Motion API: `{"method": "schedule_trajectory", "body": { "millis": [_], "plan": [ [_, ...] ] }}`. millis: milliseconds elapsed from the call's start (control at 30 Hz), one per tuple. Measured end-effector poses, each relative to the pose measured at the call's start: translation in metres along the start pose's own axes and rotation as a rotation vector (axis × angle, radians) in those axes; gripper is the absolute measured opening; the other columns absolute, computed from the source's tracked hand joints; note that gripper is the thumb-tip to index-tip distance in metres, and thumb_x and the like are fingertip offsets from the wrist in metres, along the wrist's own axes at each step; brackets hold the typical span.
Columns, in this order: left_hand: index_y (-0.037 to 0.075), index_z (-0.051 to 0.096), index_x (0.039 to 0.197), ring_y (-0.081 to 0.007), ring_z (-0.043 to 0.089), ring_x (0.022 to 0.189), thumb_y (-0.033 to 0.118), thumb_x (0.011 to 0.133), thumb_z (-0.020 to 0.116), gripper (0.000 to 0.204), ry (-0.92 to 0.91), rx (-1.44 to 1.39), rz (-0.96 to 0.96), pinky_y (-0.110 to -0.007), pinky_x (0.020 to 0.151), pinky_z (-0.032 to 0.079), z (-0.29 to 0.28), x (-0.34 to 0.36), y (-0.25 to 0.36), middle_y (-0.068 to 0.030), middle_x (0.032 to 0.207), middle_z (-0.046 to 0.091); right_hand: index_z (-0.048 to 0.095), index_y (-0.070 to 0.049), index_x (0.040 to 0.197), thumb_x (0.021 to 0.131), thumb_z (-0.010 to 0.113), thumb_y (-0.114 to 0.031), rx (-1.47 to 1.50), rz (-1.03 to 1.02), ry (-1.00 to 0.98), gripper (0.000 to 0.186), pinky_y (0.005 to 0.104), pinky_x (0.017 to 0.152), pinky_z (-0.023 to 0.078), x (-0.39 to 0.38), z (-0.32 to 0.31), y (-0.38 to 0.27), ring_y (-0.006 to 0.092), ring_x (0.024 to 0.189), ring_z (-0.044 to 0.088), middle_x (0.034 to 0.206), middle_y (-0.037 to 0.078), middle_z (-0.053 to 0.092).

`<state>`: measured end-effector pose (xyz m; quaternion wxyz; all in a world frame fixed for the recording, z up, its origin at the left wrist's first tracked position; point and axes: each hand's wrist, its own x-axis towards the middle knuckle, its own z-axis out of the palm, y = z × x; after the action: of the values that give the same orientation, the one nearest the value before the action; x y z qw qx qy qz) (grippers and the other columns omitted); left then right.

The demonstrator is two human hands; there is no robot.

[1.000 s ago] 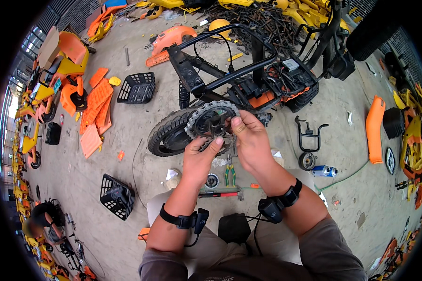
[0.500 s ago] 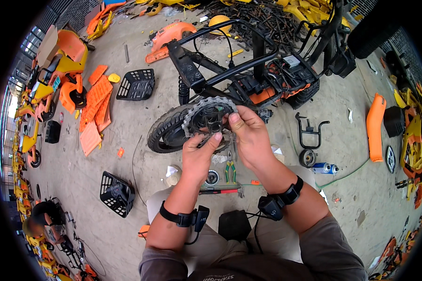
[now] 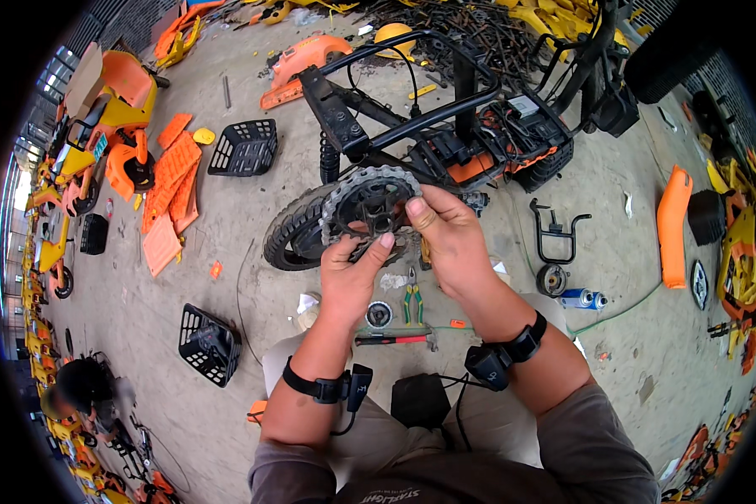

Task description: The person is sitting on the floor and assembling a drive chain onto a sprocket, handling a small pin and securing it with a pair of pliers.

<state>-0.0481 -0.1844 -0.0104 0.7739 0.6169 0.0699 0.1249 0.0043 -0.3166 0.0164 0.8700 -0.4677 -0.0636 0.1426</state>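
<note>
Head view shows our left hand [image 3: 350,273] and right hand [image 3: 447,235] both grasping a grey toothed metal sprocket [image 3: 370,206] above the black rubber wheel [image 3: 298,231].

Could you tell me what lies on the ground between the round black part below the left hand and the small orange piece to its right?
In the head view, green-handled pliers lie between the round black part and the small orange piece.

Pliers [image 3: 411,296] lie between sprocket [image 3: 368,206] and hammer [image 3: 392,339].
</note>
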Motion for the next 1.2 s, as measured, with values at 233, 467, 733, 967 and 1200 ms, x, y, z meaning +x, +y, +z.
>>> {"method": "schedule_trajectory", "body": {
  "millis": [233,467,733,967,1200],
  "plan": [
    [0.0,0.069,0.097,-0.0065,0.055,0.086,0.01,0.086,0.071,0.015,-0.013,-0.047,0.01,-0.022,0.079,0.045,0.0,0.001,0.003,0.0001,0.092,0.065,0.059,0.005,0.117,0.094,0.06,-0.017,-0.084,-0.043,-0.023,0.031,0.0271,0.085,0.048,-0.002,0.003,-0.005,0.0119,0.094,0.059,0.103,0.007,0.066],
    [-0.001,0.068,0.095,-0.0065,0.055,0.083,0.008,0.085,0.071,0.013,-0.014,0.167,0.083,-0.022,0.076,0.045,-0.005,0.0,0.012,-0.0012,0.091,0.066,0.058,0.006,0.117,0.096,0.058,-0.013,-0.092,-0.028,-0.02,0.029,0.0265,0.083,0.049,-0.001,-0.002,-0.001,0.0118,0.091,0.061,0.1,0.007,0.066],
    [-0.001,0.069,0.093,-0.0097,0.056,0.082,0.007,0.083,0.073,0.013,-0.015,0.176,0.095,-0.024,0.078,0.045,-0.008,0.001,0.013,-0.0026,0.09,0.066,0.059,0.005,0.116,0.096,0.058,-0.015,-0.105,-0.029,-0.069,0.028,0.0263,0.082,0.049,-0.001,-0.005,-0.004,0.0115,0.09,0.06,0.1,0.007,0.066],
    [-0.001,0.069,0.095,-0.0092,0.057,0.084,0.007,0.083,0.072,0.014,-0.025,0.208,0.098,-0.024,0.079,0.045,-0.007,-0.003,0.017,-0.0028,0.091,0.067,0.06,0.003,0.113,0.096,0.058,-0.019,-0.075,0.037,-0.057,0.028,0.0269,0.083,0.047,-0.005,0.001,-0.008,0.0113,0.09,0.059,0.099,0.006,0.066],
    [-0.001,0.07,0.096,-0.0079,0.057,0.085,0.004,0.084,0.071,0.014,-0.01,0.136,0.09,-0.024,0.077,0.047,-0.002,-0.005,0.012,-0.0028,0.093,0.068,0.059,0.004,0.114,0.097,0.057,-0.02,0.076,0.072,-0.036,0.03,0.0272,0.085,0.047,-0.006,0.001,-0.002,0.0118,0.092,0.058,0.102,0.006,0.065]
  ]
}}
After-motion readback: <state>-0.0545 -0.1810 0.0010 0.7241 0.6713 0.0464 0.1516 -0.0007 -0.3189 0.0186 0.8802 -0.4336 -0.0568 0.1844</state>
